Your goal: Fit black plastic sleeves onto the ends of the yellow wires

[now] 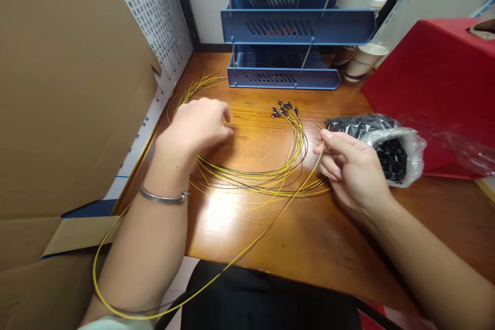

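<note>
A bundle of thin yellow wires (255, 180) lies curved across the wooden desk (309, 237), several ends carrying small dark caps (284, 109). My right hand (350, 167) pinches the tip of one yellow wire (270, 216) that loops down off the desk's front edge and round under my left arm. My left hand (197, 126), a metal bangle on its wrist, rests with curled fingers over the bare wire ends at the left; what the fingers hold is hidden.
A clear plastic bag of small black parts (390, 147) lies just right of my right hand. Blue stacked letter trays (297, 26) stand at the back, a paper cup (363, 62) beside them. Red box (433, 77) at right, cardboard (65, 87) at left.
</note>
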A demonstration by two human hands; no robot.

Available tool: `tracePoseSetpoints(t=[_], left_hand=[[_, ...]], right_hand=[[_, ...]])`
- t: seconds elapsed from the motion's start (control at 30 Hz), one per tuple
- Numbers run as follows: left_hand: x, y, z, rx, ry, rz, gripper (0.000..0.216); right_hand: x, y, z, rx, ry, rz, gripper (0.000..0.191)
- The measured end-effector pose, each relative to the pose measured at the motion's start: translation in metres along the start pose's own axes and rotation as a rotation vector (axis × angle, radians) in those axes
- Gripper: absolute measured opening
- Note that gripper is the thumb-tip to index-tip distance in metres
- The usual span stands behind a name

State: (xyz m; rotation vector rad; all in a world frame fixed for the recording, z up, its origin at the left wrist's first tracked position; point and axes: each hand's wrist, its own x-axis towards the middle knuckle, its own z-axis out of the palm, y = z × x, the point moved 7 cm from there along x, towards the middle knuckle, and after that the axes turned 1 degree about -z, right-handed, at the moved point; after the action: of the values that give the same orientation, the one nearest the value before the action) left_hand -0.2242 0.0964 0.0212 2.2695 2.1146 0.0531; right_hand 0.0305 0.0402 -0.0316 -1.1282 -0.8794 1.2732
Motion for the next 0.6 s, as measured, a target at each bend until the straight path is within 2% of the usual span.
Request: tracePoseSetpoints(t=[0.1, 0.33, 0.43, 0.6], left_hand=[[0.003, -0.027, 0.014, -0.037, -0.229, -0.067, 0.029], [0.008, -0.031, 0.028, -0.043, -0.311, -0.034, 0.023], [0.009, -0.028, 0.026, 0.035, -0.247, -0.049, 0.027], [0.015, -0.025, 0.011, 0.036, 0.055, -0.134, 0.034]], right_hand=[[0.001, -0.002, -0.004, 0.015, 0.047, -0.013, 0.017], [0.002, -0.005, -0.007, 0.022, 0.073, -0.022, 0.015], [0.003, -0.006, -0.008, 0.016, 0.082, -0.041, 0.014], [0.004, -0.013, -0.015, 0.026, 0.158, -0.151, 0.019]])
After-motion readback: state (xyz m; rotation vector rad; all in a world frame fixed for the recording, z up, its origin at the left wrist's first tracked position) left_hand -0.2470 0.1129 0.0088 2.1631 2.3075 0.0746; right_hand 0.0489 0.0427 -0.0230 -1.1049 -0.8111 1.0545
